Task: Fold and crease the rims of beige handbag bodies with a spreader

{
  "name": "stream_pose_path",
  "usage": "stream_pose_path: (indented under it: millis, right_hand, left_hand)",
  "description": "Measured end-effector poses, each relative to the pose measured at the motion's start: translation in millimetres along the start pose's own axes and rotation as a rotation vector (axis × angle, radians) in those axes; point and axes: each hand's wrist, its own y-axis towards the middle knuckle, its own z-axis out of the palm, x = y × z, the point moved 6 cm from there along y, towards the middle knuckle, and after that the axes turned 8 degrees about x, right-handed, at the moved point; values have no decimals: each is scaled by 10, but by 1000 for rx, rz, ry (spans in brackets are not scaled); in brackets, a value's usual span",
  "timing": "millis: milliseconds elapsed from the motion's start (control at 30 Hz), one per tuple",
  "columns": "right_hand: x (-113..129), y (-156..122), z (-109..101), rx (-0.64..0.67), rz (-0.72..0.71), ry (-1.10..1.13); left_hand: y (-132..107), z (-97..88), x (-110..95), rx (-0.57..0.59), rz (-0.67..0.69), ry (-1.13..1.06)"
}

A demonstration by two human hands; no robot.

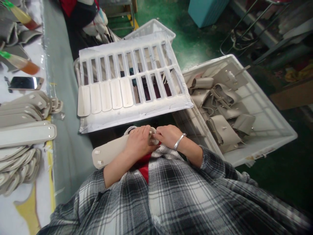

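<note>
A long beige strap piece (111, 148) with a rounded end and small pale tabs lies across my lap. My left hand (140, 140) is closed over its right part. At the strap's right end, my right hand (168, 135) has its fingers pinched together close to a small fastening; the fingertips are partly hidden. In front of both hands, a white slotted rack (137, 110) carries several pale strips (105, 96) side by side in its lower row.
On the left table (67, 147) are stacked strap pieces (24, 133), a phone (26, 83) and bottles with green tips (23, 63). A white crate (266, 124) at right holds beige leather-like pieces (223, 130). A blue-green bin (205, 11) stands on the floor behind.
</note>
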Motion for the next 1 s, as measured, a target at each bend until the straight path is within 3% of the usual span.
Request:
stream_pose_path:
  millis: [233, 467, 533, 633, 733, 833, 1000]
  right_hand:
    - [-40, 36, 49, -48, -14, 42]
    - [-183, 102, 143, -102, -34, 322]
    - [-238, 126, 186, -138, -32, 409]
    - [-290, 171, 259, -180, -75, 528]
    - [-310, 237, 313, -171, -119, 606]
    - [-296, 308, 311, -119, -132, 644]
    - [-185, 308, 230, -32, -103, 698]
  left_hand:
    - [-31, -40, -11, -11, 3, 15]
    - [-109, -59, 38, -26, 40, -43]
    - [-327, -186, 284, -115, -22, -86]
    - [-934, -390, 971, -347, -385, -174]
    - [-1570, -300, 1529, -358, -688, -407]
    - [-1828, -74, 1698, -289, -685, -695]
    - [-1803, 84, 1734, -349, -653, -935]
